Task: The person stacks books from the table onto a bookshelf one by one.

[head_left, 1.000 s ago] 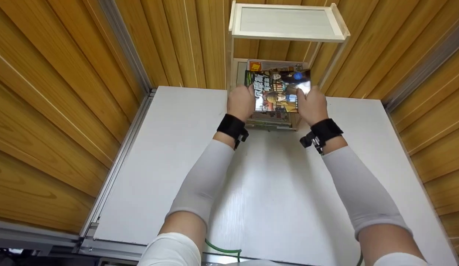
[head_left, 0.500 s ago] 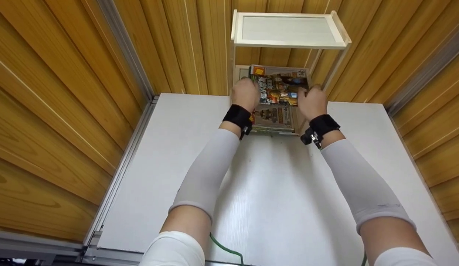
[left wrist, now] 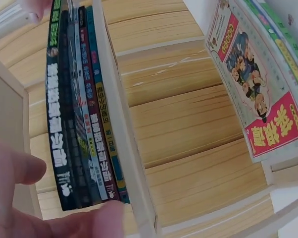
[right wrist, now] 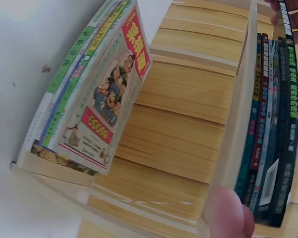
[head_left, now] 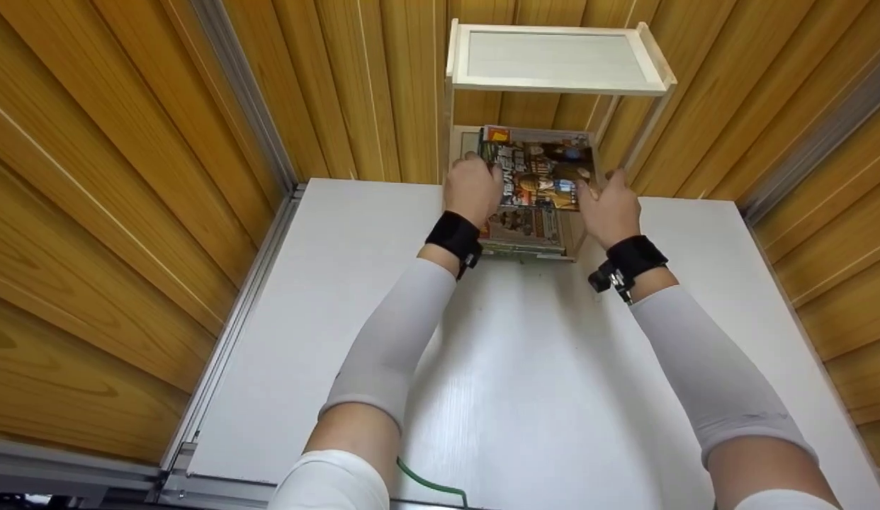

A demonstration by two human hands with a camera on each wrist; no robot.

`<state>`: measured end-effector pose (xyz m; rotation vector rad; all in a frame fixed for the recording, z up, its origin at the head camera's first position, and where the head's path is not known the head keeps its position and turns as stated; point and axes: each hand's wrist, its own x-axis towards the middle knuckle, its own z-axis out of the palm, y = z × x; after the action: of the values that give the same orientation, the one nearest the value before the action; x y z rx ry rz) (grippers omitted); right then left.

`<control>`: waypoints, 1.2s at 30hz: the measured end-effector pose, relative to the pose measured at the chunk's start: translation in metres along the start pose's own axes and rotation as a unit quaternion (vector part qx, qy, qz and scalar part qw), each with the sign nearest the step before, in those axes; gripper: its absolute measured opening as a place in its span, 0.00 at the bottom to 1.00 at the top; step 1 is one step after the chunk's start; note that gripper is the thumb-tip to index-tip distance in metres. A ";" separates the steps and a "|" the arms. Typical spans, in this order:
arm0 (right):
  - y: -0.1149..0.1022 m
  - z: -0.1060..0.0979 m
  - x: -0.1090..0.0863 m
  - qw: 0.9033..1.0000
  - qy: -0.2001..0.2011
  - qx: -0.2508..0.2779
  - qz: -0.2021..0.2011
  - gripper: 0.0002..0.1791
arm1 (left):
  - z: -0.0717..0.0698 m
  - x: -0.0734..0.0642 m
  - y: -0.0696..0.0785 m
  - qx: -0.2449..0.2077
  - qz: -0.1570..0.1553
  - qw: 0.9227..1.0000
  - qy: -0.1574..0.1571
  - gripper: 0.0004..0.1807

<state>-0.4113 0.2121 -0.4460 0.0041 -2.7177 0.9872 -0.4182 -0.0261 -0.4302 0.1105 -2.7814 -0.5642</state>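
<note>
A comic book with a colourful dark cover (head_left: 543, 173) lies on top of a stack on the rack's middle shelf. Its dark spine (left wrist: 57, 114) faces the left wrist camera, above several thinner book spines (left wrist: 102, 119). My left hand (head_left: 472, 190) is at the stack's left edge; in its wrist view the thumb (left wrist: 30, 167) stands slightly off the cover, with fingers near the lower books. At the right edge is my right hand (head_left: 611, 209), its thumb close to the cover's edge. In the right wrist view, a fingertip (right wrist: 227, 210) is by the shelf board.
The small pale wooden rack (head_left: 564, 91) stands against the wood-panelled wall (head_left: 383, 85) on a white table (head_left: 341, 283). Another pile of books (right wrist: 112, 94) with a red-bordered cover sits at the rack's bottom. A green cord (head_left: 433, 484) lies near the front edge.
The dark comic book, earlier held up in both hands before the rack, has moved back and down onto the stack. My right hand has since shifted slightly right and toward me.
</note>
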 end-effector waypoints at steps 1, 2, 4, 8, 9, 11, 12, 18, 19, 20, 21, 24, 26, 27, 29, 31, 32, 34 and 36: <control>0.002 0.000 -0.001 1.000 -0.004 0.003 0.003 0.44 | 0.000 -0.002 -0.001 0.001 -0.002 1.000 0.000 0.30; 0.004 0.000 -0.002 1.000 -0.006 0.009 0.007 0.45 | 0.000 -0.004 -0.002 0.000 -0.005 1.000 -0.001 0.31; 0.009 0.000 -0.004 1.000 -0.003 0.021 0.010 0.45 | -0.001 -0.007 -0.005 0.003 -0.015 1.000 -0.002 0.34; 0.019 -0.003 -0.015 0.999 0.024 0.033 0.007 0.43 | -0.001 -0.017 -0.012 0.008 -0.026 1.000 0.003 0.36; 0.022 -0.003 -0.019 0.999 0.034 0.035 0.005 0.41 | 0.000 -0.021 -0.014 0.008 -0.026 1.000 0.008 0.37; 0.026 -0.003 -0.026 0.998 0.055 0.030 -0.002 0.39 | 0.002 -0.029 -0.019 0.010 -0.025 0.999 0.025 0.34; 0.028 -0.001 -0.030 0.997 0.067 0.028 -0.008 0.38 | 0.004 -0.034 -0.022 0.010 -0.023 0.999 0.038 0.33; 0.034 0.017 -0.051 0.984 0.146 0.020 -0.098 0.21 | 0.023 -0.068 -0.034 0.019 0.008 0.990 0.137 0.23; 0.034 0.021 -0.055 0.981 0.155 0.015 -0.118 0.18 | 0.027 -0.074 -0.033 0.026 0.018 0.988 0.148 0.23; 0.034 0.024 -0.058 0.977 0.163 0.009 -0.138 0.16 | 0.031 -0.079 -0.033 0.035 0.028 0.987 0.157 0.22; 0.034 0.028 -0.061 0.973 0.166 0.000 -0.158 0.14 | 0.035 -0.084 -0.031 0.044 0.039 0.985 0.163 0.21; 0.032 0.039 -0.069 0.965 0.155 -0.027 -0.210 0.12 | 0.049 -0.097 -0.023 0.069 0.086 0.981 0.158 0.19; 0.030 0.045 -0.072 0.962 0.141 -0.042 -0.230 0.12 | 0.056 -0.101 -0.015 0.082 0.117 0.980 0.142 0.19; 0.029 0.048 -0.073 0.961 0.134 -0.050 -0.236 0.12 | 0.059 -0.102 -0.011 0.089 0.129 0.979 0.130 0.19; 0.027 0.052 -0.074 0.960 0.124 -0.065 -0.243 0.12 | 0.064 -0.103 -0.005 0.105 0.146 0.978 0.109 0.18; 0.025 0.054 -0.073 0.961 0.119 -0.069 -0.241 0.10 | 0.065 -0.101 -0.002 0.123 0.138 0.978 0.099 0.18; 0.024 0.054 -0.072 0.961 0.117 -0.071 -0.240 0.10 | 0.065 -0.100 -0.001 0.134 0.133 0.977 0.096 0.18; 0.021 0.054 -0.071 0.962 0.111 -0.072 -0.237 0.09 | 0.065 -0.098 0.000 0.148 0.126 0.976 0.094 0.17; 0.019 0.055 -0.069 0.964 0.106 -0.071 -0.234 0.10 | 0.064 -0.095 0.000 0.153 0.125 0.976 0.095 0.18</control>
<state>-0.3592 0.1864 -0.5149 0.4632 -2.4162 0.6141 -0.3471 0.0097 -0.5125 -0.1145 -2.6187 -0.0580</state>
